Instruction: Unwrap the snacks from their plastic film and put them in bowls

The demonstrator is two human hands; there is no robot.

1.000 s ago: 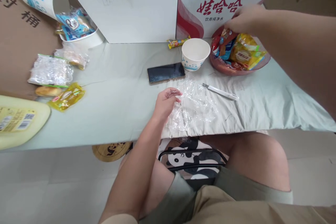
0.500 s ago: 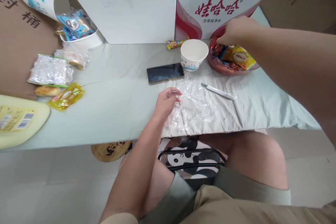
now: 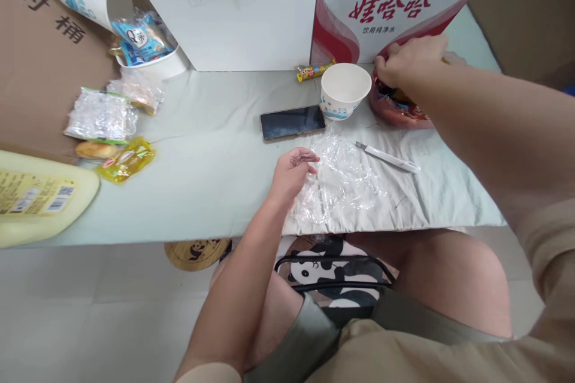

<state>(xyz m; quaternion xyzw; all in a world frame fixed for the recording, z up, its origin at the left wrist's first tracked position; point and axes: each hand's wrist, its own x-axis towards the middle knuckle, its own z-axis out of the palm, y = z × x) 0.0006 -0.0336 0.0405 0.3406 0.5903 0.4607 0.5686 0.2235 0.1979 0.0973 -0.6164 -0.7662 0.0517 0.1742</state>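
My left hand point(image 3: 294, 175) rests on the cloth-covered table with its fingers curled on a crumpled clear plastic bag point(image 3: 341, 182), which spreads out to its right. My right hand point(image 3: 413, 61) reaches into a reddish bowl point(image 3: 390, 112) of packaged snacks at the back right. Its fingers are bent down among the packets, and what they grip is hidden. A white paper bowl point(image 3: 345, 88) with blue print stands left of the reddish bowl. A white utility knife point(image 3: 389, 157) lies just right of the plastic.
A phone point(image 3: 293, 122) lies before the paper bowl, and a yellow snack stick point(image 3: 315, 70) lies behind it. White cartons point(image 3: 224, 12) line the back. At left are wrapped snacks point(image 3: 102, 115), a yellow wrapper point(image 3: 130, 160), a bread roll point(image 3: 95, 149) and a pale yellow jug point(image 3: 49, 197).
My right hand has moved farther over the reddish bowl, now covering the yellow packet seen before. My left hand stays on the plastic. The whole view has shifted slightly.
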